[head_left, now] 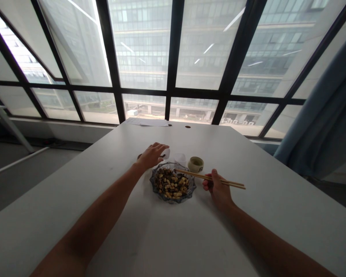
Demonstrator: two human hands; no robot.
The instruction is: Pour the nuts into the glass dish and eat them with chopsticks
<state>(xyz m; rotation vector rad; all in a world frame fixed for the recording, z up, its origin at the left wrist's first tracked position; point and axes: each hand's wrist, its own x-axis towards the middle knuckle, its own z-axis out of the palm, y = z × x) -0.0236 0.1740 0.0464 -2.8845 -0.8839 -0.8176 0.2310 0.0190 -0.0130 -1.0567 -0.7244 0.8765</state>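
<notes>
A scalloped glass bowl [153,188] holds peanuts [173,188] in shells and dark seeds [163,175], lying together. My right hand [218,188] is closed around a pair of wooden chopsticks [196,174]. Their tips reach over the bowl's far side, close to a small dark piece; whether they pinch it is unclear. Beyond the bowl's left rim, my left hand [152,156] has its fingers and thumb curved around a small clear cup [167,154]. Something dark shows by the thumb, too small to name. A second clear cup [179,158] stands just behind the bowl.
A small greenish ceramic cup [195,164] stands behind the bowl to the right. White paper sheets [150,122] lie at the far edge of the white table [173,238]. Past it rise framed windows [144,46]. A blue curtain [323,111] hangs on the right.
</notes>
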